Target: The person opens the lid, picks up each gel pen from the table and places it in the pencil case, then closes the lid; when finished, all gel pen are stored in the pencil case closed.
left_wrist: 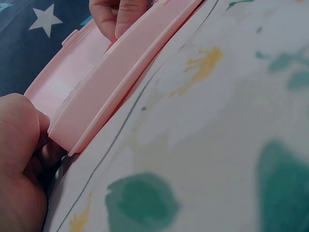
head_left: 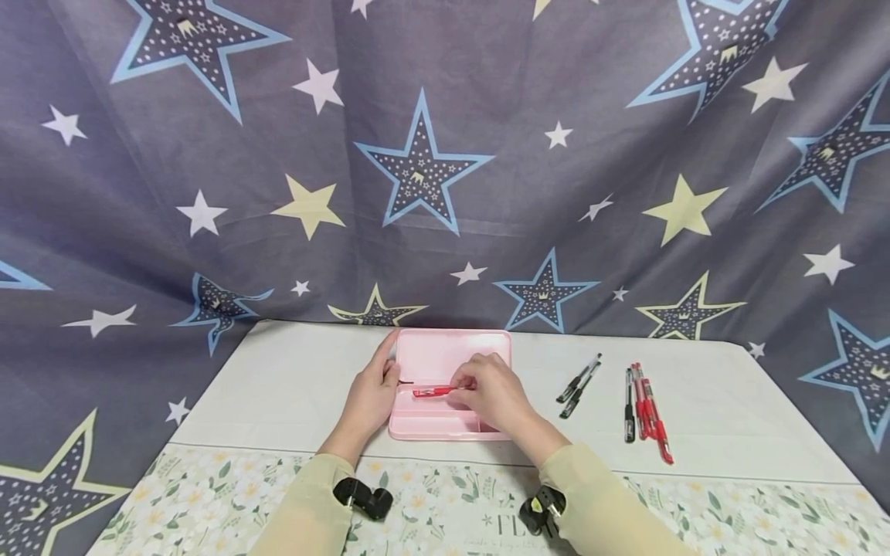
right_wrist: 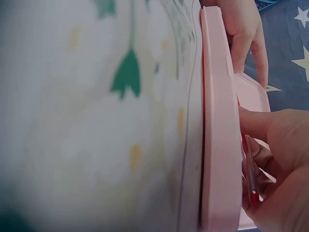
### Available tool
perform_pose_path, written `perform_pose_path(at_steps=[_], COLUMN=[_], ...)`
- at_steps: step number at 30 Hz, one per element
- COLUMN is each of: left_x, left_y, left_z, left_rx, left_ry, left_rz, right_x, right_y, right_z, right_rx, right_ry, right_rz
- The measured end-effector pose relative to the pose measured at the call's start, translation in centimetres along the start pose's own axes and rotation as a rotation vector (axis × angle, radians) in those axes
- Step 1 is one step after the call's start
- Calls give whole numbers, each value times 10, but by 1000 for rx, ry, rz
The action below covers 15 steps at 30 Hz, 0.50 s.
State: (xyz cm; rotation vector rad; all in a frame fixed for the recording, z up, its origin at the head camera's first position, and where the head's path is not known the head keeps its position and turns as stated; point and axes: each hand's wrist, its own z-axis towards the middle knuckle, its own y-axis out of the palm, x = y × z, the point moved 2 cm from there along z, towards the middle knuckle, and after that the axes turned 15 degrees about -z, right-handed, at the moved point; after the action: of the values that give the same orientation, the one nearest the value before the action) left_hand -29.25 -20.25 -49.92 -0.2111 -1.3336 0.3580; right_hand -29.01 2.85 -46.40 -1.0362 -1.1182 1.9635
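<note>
red gel pen [head_left: 433,391] lies at the rear long compartment of the opened pink pencil case [head_left: 434,425]; whether it touches the compartment floor i cannot tell. the right hand [head_left: 490,390] pinches it near its right end, thumb and fingers narrow around it, so most of the visible length sticks out to the left of the fingertips. its long axis runs nearly left to right, roughly along the case's long side, with the red left end pointing toward the left hand [head_left: 371,395].

the right wrist view adds what the head view hides: a clear barrel and a red end plug [right_wrist: 254,197] tucked in close to the palm, beneath the thumb. the left wrist view gives only a speck of red under the right fingers, but shows the case's outer front wall and a small latch tab [left_wrist: 70,38] on the lid's edge. there, too, the left hand's thumb and bent fingers hold the case's near left corner; from the head, its forefinger reaches up along the raised lid.

only the head view takes in the two black pens [head_left: 580,388] right of the case, and farther right one black pen [head_left: 629,409] beside a cluster of red pens [head_left: 648,415].
</note>
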Motion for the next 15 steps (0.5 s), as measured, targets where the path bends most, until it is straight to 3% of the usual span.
perform_pose_path(at_steps=[15], left_x=[-1], left_y=[0], left_z=[1], left_rx=[-6], left_ry=[-14], left_rz=[6], right_x=[-2], right_y=[6], right_z=[4], right_rx=[-31], right_ry=[-32], right_rz=[-138])
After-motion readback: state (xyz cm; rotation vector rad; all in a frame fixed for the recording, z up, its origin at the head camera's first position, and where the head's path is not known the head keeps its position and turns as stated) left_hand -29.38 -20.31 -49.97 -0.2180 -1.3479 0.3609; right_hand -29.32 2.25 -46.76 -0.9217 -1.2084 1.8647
